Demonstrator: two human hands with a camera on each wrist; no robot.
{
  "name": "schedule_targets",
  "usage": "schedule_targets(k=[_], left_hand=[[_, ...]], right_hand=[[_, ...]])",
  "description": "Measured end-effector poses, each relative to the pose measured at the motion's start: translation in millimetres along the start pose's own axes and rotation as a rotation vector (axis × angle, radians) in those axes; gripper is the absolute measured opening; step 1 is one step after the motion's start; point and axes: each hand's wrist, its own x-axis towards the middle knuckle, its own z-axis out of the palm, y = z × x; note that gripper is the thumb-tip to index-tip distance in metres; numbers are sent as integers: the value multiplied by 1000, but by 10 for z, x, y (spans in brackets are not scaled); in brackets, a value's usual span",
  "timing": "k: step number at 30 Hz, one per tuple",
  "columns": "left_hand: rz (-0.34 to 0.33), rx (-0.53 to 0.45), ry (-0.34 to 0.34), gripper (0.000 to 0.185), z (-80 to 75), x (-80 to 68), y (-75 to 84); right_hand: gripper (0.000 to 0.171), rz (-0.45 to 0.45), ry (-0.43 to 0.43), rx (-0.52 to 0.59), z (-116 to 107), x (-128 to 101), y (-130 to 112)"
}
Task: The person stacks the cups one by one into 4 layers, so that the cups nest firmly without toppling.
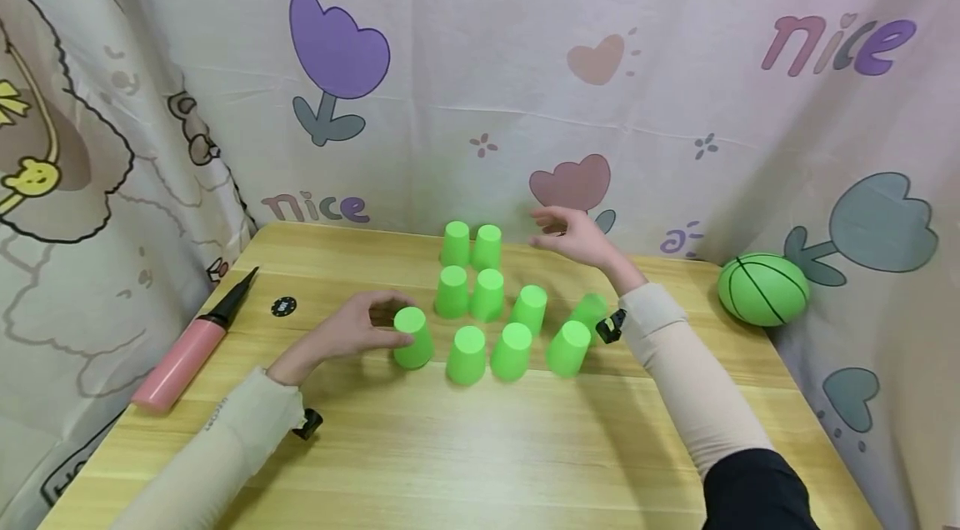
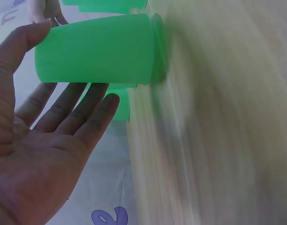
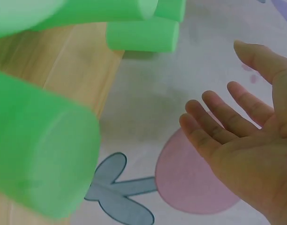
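Note:
Several green plastic cups stand upside down on the wooden table. My left hand [image 1: 365, 322] holds the front-left cup [image 1: 413, 340], its thumb on the near side and its fingers round the far side. In the left wrist view that cup [image 2: 96, 49] has its rim close over the tabletop. My right hand [image 1: 573, 237] hovers at the back, to the right of the two rear cups [image 1: 487, 247], with nothing in it. Its fingers spread loosely in the right wrist view, apart from the blurred nearby cup [image 3: 40, 145]. Under the right wrist, one cup [image 1: 590, 313] is partly covered by a front cup [image 1: 568, 348].
A pink hand pump [image 1: 182, 365] with a black nozzle lies along the table's left edge, near a black round chip [image 1: 283, 307]. A green ball [image 1: 763, 289] rests at the right rear corner. A patterned curtain [image 1: 450, 55] hangs behind the table [image 1: 480, 455].

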Motion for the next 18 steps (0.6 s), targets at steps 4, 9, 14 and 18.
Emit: schedule_targets(k=[4, 9, 14, 18], left_hand=[[-2, -15, 58, 50, -44, 59, 11], [-15, -19, 159, 50, -95, 147, 30], [-27, 0, 247, 53, -129, 256, 42], [-18, 5, 298, 54, -155, 348, 41]], right_hand=[[58, 4, 30, 17, -68, -198, 42], [57, 12, 53, 68, -122, -409, 142], [57, 35, 73, 105, -162, -622, 241], [57, 55, 98, 113, -184, -785, 302]])
